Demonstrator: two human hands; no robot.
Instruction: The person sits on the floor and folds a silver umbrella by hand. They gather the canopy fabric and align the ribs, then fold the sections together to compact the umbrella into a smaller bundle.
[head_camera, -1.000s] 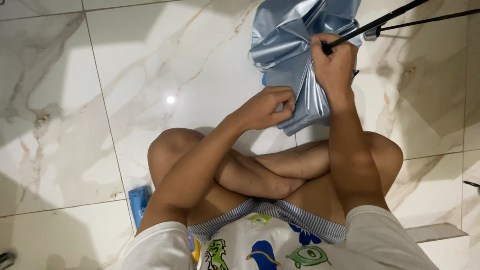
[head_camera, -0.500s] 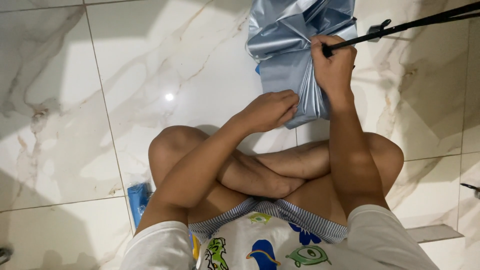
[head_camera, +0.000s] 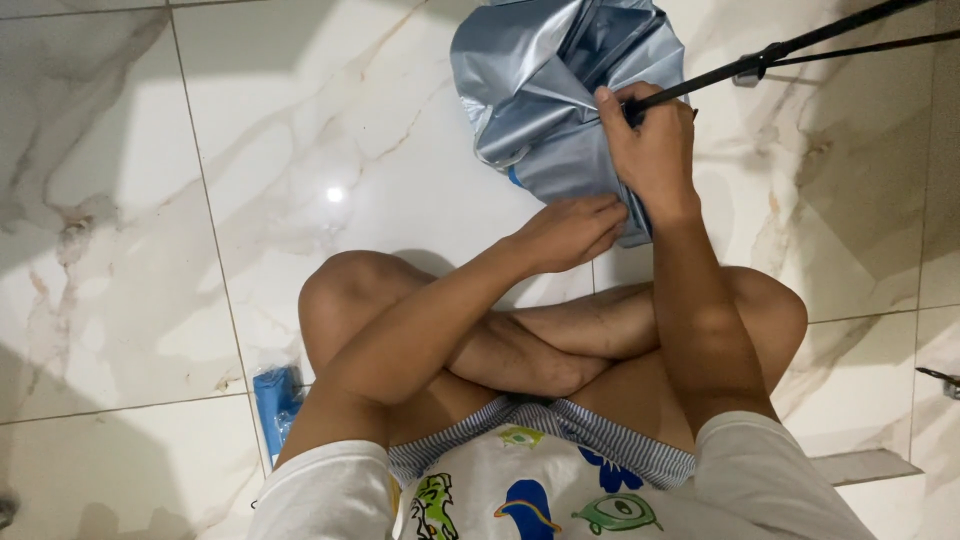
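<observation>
Fabric: I see a crumpled sheet of shiny silver-blue fabric bunched on the floor straight ahead of my crossed legs, near the top of the view, with a strip of brighter blue showing at its lower edge

Rod: a thin black metal rod runs from the bundle up toward the top right corner; a second thin black rod lies just beside it, and both meet a small fitting along the way

Right hand: my right hand is clenched into a fist around the near end of the rod, with the fabric gathered against it

Left hand: my left hand rests on the lower edge of the fabric, fingers together and curled over it, just beside the right wrist; I cannot tell whether it truly pinches the cloth

Floor: glossy white marble tile floor with grey and tan veins, one bright light spot reflected to the left of the bundle

Beside me: a small blue plastic packet lies on the floor by my left thigh, well apart from the fabric
</observation>
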